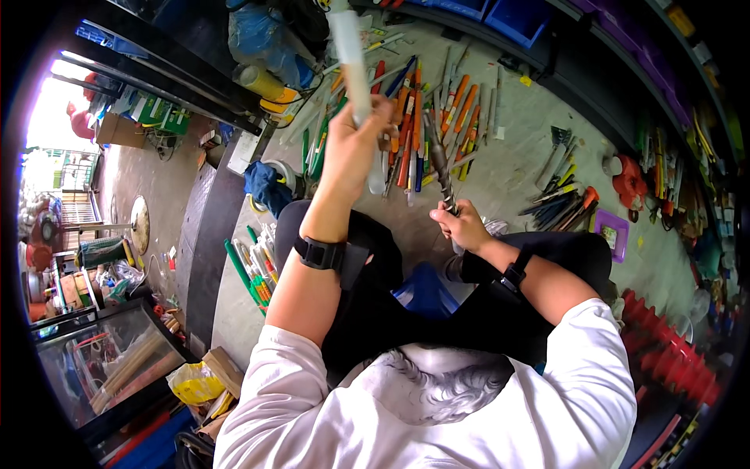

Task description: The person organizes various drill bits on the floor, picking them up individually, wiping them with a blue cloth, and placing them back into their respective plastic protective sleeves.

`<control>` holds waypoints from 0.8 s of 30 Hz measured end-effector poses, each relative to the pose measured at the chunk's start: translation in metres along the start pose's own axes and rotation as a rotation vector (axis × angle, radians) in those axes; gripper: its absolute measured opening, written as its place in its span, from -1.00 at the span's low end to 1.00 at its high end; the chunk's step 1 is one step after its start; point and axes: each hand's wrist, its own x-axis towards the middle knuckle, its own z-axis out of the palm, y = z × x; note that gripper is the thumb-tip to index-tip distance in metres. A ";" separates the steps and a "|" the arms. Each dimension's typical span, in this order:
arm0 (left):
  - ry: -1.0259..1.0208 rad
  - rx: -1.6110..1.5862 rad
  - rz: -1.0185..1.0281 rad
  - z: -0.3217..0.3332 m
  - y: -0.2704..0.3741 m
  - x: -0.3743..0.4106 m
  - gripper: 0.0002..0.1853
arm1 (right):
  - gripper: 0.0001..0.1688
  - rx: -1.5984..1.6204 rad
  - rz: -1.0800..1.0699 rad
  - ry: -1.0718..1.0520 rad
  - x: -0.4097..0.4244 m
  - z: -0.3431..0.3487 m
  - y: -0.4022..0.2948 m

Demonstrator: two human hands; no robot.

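Note:
My left hand (354,143) is raised and closed around a long translucent plastic tube (347,44), which is blurred. The tube slants upward past the fingers, and its lower end shows below the hand. In my right hand (463,225), a dark metal spiral drill bit (439,155) stands nearly upright, gripped near its lower end and apart from the tube. Behind both hands, several orange plastic tubes (407,129) lie in rows on the concrete floor (512,176), mixed with grey and clear ones. Green tubes (321,146) lie just left of them.
A bundle of white and green tubes (255,264) lies by my left knee. Dark slender tools (554,208) and a purple tray (599,220) are at right. Blue bins (515,20) line the far shelf. A dark raised threshold (202,234) runs along the left. Red ribbed plastic (668,346) stands at lower right.

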 end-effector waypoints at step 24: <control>-0.861 0.238 0.363 0.046 -0.004 -0.043 -0.77 | -0.75 -0.345 -0.796 -0.089 -0.001 -0.013 -0.041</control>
